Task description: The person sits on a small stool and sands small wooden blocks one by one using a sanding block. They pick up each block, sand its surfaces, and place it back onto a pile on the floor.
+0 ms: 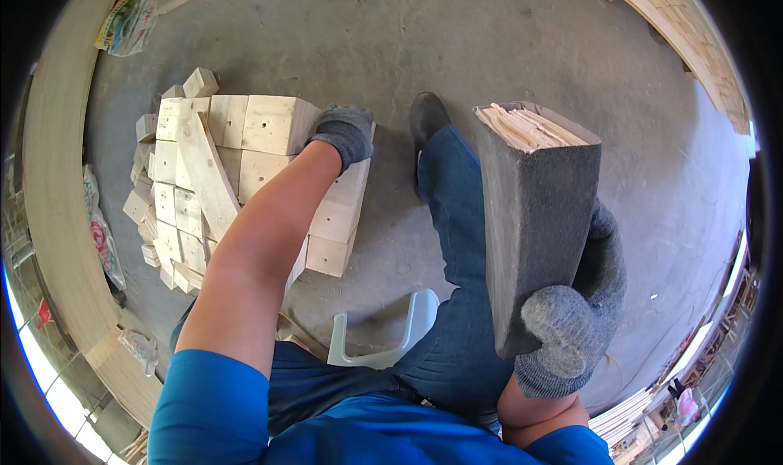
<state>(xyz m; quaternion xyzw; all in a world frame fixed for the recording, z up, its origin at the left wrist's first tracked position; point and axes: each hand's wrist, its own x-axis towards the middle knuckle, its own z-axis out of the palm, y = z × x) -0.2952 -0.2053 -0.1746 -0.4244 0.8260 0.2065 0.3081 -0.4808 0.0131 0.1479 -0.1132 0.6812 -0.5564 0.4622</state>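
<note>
My right hand (pixel 571 326), in a grey knitted glove, grips a thick dark grey block (pixel 538 212) held upright on the right. Its thumb presses on the near face and the fingers wrap the right side. Rough, splintered pale wood shows at the block's top end. My left hand (pixel 344 130), in a grey glove too, rests at the far right corner of a stack of pale wooden blocks (pixel 269 126). Its fingers are mostly hidden, so I cannot tell how they are bent. A narrow wooden board (pixel 214 175) lies slanting across the stack.
A light blue plastic stool (pixel 420 322) is between my legs. Long wooden boards (pixel 61 155) run along the left, with plastic bags (pixel 102 228) beside them. Curved-looking stacked timber (pixel 685 24) lies at the far right. Grey concrete floor surrounds the stack.
</note>
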